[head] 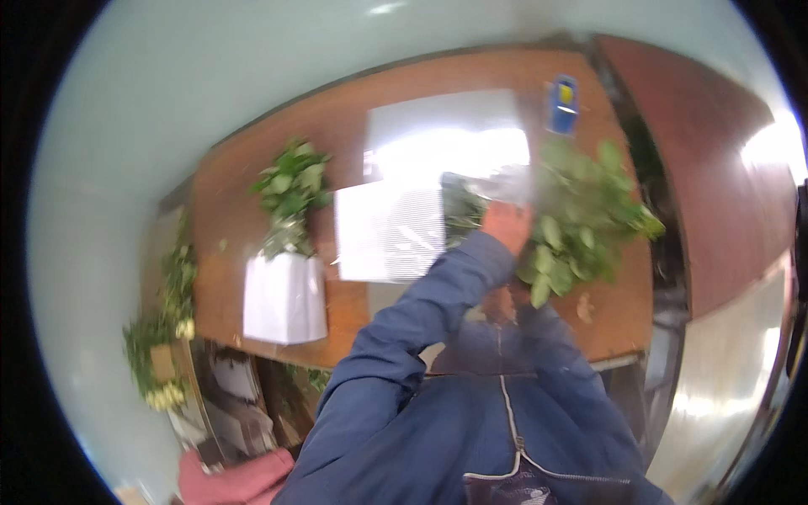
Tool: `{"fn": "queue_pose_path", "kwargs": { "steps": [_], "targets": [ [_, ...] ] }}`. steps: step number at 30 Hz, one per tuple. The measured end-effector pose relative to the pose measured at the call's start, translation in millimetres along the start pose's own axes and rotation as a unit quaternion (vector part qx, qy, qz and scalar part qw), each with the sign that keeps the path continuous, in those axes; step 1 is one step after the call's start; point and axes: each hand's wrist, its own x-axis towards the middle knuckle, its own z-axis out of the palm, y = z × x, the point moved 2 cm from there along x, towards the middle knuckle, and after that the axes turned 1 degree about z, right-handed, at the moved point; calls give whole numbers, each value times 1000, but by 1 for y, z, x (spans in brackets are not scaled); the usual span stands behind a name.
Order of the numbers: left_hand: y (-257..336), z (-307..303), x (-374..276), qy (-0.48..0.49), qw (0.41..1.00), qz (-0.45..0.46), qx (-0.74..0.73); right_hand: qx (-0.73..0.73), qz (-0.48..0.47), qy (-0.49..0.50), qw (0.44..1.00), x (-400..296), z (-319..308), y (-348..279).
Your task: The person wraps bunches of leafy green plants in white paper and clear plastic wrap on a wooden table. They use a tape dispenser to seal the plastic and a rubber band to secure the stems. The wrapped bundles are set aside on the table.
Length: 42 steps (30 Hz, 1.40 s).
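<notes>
My left hand [507, 224] reaches across to the right side of the wooden table [353, 322], at some blurred, shiny clear wrap over green stems [464, 205]. Its fingers are too blurred to read. Close to my body, my right hand [500, 304] is partly hidden under the left forearm, and its fingers cannot be made out. Leafy branches [568, 240] spread right of both hands. A white ridged sheet, seemingly corrugated [391, 233], lies left of the stems. Behind it a glossy sheet [442, 120] reflects bright light.
A leafy bunch [293, 183] wrapped in white paper [285, 300] lies on the table's left part. At the back right stands a blue and yellow container [564, 104]. More greenery with pale yellow flowers [165, 396] is beyond the left edge; a reddish-brown panel [694, 177] is at right.
</notes>
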Motion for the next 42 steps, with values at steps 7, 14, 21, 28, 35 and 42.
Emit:
{"fn": "queue_pose_path", "kwargs": {
  "steps": [7,14,21,28,35,42],
  "targets": [
    [-26,-87,-57,211,976,-10,-58,-74,-32,39,996,-1,-32,6],
    [-55,-207,-115,310,893,31,-326,-89,-72,68,991,14,-56,-21],
    [-63,-235,-161,330,679,50,-654,-65,-155,36,985,26,-49,-72],
    [-68,-246,-231,494,718,-100,-481,30,-235,-104,966,2,1,-112],
    [-50,-295,-290,525,696,-308,-381,90,-224,-363,900,-72,68,-62],
    [-115,-311,-283,300,799,-511,-101,92,-379,-489,780,-119,139,-36]
  ]
}}
